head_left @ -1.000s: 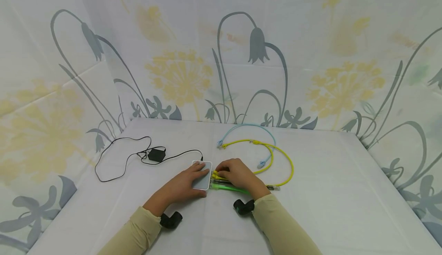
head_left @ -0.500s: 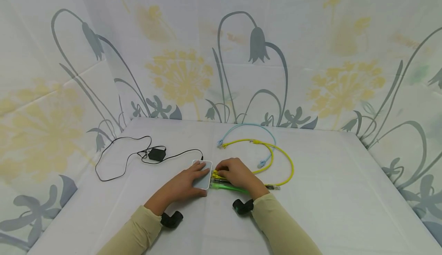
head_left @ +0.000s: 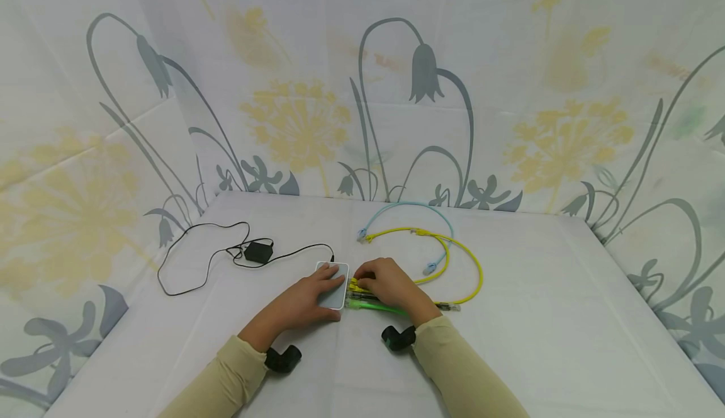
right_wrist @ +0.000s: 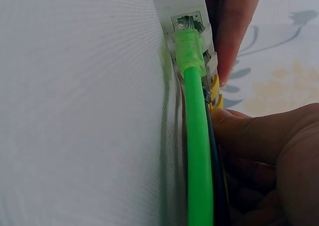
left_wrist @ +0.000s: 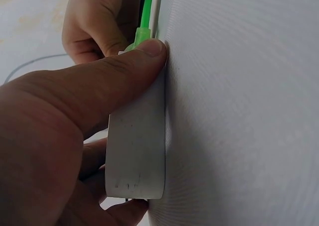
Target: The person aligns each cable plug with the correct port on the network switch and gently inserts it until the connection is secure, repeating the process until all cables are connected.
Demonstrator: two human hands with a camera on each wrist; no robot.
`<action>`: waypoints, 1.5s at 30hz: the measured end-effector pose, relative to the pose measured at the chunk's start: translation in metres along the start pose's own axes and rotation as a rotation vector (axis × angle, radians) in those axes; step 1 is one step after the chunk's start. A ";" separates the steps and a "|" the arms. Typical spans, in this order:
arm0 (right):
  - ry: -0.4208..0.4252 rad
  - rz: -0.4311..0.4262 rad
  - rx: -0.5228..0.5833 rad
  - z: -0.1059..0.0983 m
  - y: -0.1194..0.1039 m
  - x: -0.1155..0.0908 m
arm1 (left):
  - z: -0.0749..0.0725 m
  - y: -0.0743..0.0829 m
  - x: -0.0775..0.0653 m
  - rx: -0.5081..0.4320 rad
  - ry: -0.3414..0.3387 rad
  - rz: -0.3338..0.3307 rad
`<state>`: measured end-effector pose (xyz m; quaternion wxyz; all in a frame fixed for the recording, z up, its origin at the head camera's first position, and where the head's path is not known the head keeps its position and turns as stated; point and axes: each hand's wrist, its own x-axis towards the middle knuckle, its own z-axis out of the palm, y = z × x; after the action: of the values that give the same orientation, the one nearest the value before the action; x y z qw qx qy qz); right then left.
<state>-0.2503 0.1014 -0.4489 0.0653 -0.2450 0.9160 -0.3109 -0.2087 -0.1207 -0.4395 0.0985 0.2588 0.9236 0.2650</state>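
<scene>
A small white network switch point(head_left: 331, 299) with a grey top lies at mid-table. My left hand point(head_left: 300, 303) holds it, the thumb along its near side and the fingers spread over its top. In the right wrist view a green Ethernet cable point(right_wrist: 199, 146) has its plug in the end port. A black cable point(right_wrist: 215, 156) runs beside it to the switch's port side. My right hand point(head_left: 391, 284) pinches a yellow Ethernet cable's plug point(right_wrist: 215, 89) at the ports between thumb and fingers. Whether that plug is fully seated cannot be seen.
Right of the switch, a yellow cable point(head_left: 480, 273) curves over the table. Behind it lie a light blue cable point(head_left: 430, 269) and another yellow end point(head_left: 419, 232). A clear plug point(head_left: 450, 307) rests near my right wrist. A black power adapter point(head_left: 258, 252) with its looped cord sits left.
Both hands keep their hold on the switch and the yellow plug. The head view shifts very slightly; nothing else visibly moves.
</scene>
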 end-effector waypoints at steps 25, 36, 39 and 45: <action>0.003 -0.022 -0.006 0.000 -0.001 0.002 | 0.002 -0.002 0.003 0.012 -0.013 -0.029; -0.002 0.000 0.016 0.000 0.000 0.006 | 0.001 -0.001 0.003 0.014 -0.017 -0.032; -0.006 -0.004 0.020 0.000 0.001 0.008 | 0.001 0.000 0.003 0.012 -0.018 -0.036; -0.001 -0.010 0.028 0.000 0.001 0.008 | 0.001 0.001 0.003 0.013 -0.014 -0.033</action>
<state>-0.2575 0.0987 -0.4494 0.0678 -0.2487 0.9103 -0.3238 -0.2102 -0.1180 -0.4402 0.1077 0.2461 0.9288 0.2553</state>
